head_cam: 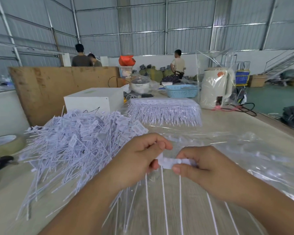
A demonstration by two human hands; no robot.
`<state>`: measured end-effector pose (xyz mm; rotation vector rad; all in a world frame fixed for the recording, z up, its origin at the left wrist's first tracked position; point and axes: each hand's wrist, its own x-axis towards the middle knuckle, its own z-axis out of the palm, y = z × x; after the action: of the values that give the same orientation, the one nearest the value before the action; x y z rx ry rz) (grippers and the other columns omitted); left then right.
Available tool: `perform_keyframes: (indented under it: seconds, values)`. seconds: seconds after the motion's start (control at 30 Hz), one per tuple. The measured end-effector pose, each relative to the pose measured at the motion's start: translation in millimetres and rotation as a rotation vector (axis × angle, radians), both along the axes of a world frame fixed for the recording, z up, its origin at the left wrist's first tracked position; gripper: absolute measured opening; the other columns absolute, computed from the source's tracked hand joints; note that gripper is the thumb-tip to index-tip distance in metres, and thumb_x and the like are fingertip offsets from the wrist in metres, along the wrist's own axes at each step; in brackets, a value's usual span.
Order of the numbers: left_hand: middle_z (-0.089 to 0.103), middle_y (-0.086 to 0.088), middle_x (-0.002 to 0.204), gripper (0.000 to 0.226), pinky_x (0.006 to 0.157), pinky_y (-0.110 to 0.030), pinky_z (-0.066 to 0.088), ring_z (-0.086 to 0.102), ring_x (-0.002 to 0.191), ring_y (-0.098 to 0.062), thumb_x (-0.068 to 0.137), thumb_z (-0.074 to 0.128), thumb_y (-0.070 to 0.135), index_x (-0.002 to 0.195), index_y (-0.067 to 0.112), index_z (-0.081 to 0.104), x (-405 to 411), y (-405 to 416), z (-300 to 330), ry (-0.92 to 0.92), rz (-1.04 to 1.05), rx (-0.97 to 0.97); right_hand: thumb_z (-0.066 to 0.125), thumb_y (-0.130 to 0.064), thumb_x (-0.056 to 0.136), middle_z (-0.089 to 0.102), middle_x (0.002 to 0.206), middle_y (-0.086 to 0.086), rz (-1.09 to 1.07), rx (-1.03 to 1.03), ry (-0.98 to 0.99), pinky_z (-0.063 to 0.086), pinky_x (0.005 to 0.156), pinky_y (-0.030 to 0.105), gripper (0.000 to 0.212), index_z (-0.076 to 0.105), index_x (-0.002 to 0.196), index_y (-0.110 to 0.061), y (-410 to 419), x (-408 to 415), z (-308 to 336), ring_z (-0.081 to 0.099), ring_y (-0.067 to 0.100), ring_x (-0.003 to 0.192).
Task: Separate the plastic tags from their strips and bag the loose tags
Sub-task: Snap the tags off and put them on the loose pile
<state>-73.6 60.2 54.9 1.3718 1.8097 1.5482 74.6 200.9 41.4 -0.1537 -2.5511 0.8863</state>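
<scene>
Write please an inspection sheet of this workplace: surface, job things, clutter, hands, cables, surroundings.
Surface: pale table, partly under clear plastic sheet.
Job's things: strip of tags held between both hands; loose tag pile at left; stacked strips behind.
Clutter: tape roll, white box, blue basket, kettle.
Hands: left hand and right hand both pinch the strip.
Cables: black cable beside the kettle.
Surroundings: metal-walled hall, three people at back.
</scene>
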Motion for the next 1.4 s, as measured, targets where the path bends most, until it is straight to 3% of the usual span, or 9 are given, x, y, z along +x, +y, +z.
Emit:
perform_keyframes:
  seconds: [0.1,0.4,0.6,0.73,0.83,0.97,1.07,1.27,1.4]
  values:
    - [0.054,0.002,0.051,0.028,0.053,-0.027,0.033,0.044,0.053,-0.019,0.100,0.049,0.012,0.085,0.024,0.070,-6.5,-0.9,-2.1,0.050,0.103,-0.038,0.064,-0.040,0.089,0.041,0.053,-0.008,-0.002,-0.047,0.035,0.028,0.047,0.018,0.019,0.060,0.076,-0.027,1.9,0.3,2.0,0.036,0.005,0.048]
    - [0.060,-0.005,0.062,0.023,0.041,-0.016,0.030,0.048,0.041,-0.016,0.081,0.048,0.019,0.083,0.019,0.071,8.0,-4.6,4.4,-0.180,-0.221,-0.005,0.064,-0.038,0.091,0.043,0.055,-0.010,0.012,-0.004,0.028,0.031,0.049,0.020,0.015,0.060,0.076,-0.034,-0.2,0.1,1.9,0.038,0.004,0.050]
    - [0.061,0.007,0.062,0.003,0.043,-0.017,0.036,0.051,0.048,-0.005,0.085,0.068,0.025,0.085,0.025,0.065,9.5,-2.6,-4.8,-0.003,-0.249,-0.023,0.059,-0.046,0.092,0.046,0.054,-0.014,0.047,0.038,0.091,0.030,0.048,0.015,0.020,0.063,0.075,-0.036,-6.0,0.1,2.4,0.039,0.004,0.048]
    - [0.063,0.000,0.063,0.008,0.045,-0.017,0.035,0.047,0.045,-0.011,0.086,0.060,0.022,0.085,0.022,0.068,6.5,-3.2,-3.7,-0.050,-0.268,-0.039,0.058,-0.059,0.087,0.040,0.055,-0.013,0.044,-0.033,-0.091,0.030,0.051,0.021,0.040,0.059,0.076,-0.020,1.6,4.1,4.8,0.036,0.004,0.051]
    - [0.061,0.000,0.060,0.011,0.047,-0.019,0.034,0.046,0.043,-0.013,0.085,0.058,0.022,0.083,0.023,0.068,7.9,-2.4,-3.7,-0.004,-0.243,-0.021,0.062,-0.046,0.089,0.038,0.055,-0.013,0.080,-0.091,-0.192,0.030,0.053,0.025,0.035,0.058,0.074,-0.015,5.0,6.4,8.5,0.036,0.006,0.051]
    - [0.056,-0.003,0.054,0.022,0.042,-0.016,0.032,0.040,0.037,-0.012,0.086,0.057,0.009,0.075,0.024,0.070,18.1,8.6,-3.8,-0.168,0.011,0.285,0.062,-0.035,0.091,0.050,0.052,-0.012,-0.097,-0.055,0.137,0.038,0.052,0.020,0.022,0.063,0.070,-0.031,-4.6,-3.7,11.2,0.044,0.003,0.048]
    - [0.053,-0.003,0.053,0.042,0.043,-0.020,0.032,0.039,0.039,-0.012,0.090,0.051,-0.002,0.069,0.028,0.071,5.9,6.7,0.4,-0.328,0.214,0.433,0.055,-0.049,0.085,0.035,0.045,-0.012,-0.258,-0.188,0.426,0.025,0.042,0.014,0.030,0.055,0.065,-0.026,-1.7,-4.5,18.4,0.033,0.003,0.041]
    - [0.057,0.003,0.057,0.036,0.041,-0.017,0.035,0.045,0.039,-0.012,0.092,0.049,0.000,0.075,0.025,0.069,14.6,7.8,-3.7,-0.005,0.071,0.213,0.065,-0.048,0.081,0.055,0.061,-0.014,0.061,-0.096,0.089,0.032,0.052,0.015,0.019,0.052,0.085,-0.035,-4.7,-2.4,5.0,0.043,0.000,0.053]
    - [0.050,-0.018,0.059,0.020,0.042,-0.018,0.034,0.044,0.043,-0.018,0.077,0.049,0.020,0.077,0.022,0.068,16.9,4.2,-3.2,-0.056,-0.073,0.154,0.064,-0.052,0.084,0.064,0.077,-0.004,0.003,0.023,0.044,0.033,0.056,0.023,0.030,0.040,0.098,-0.043,-0.7,-4.9,2.7,0.048,0.005,0.054]
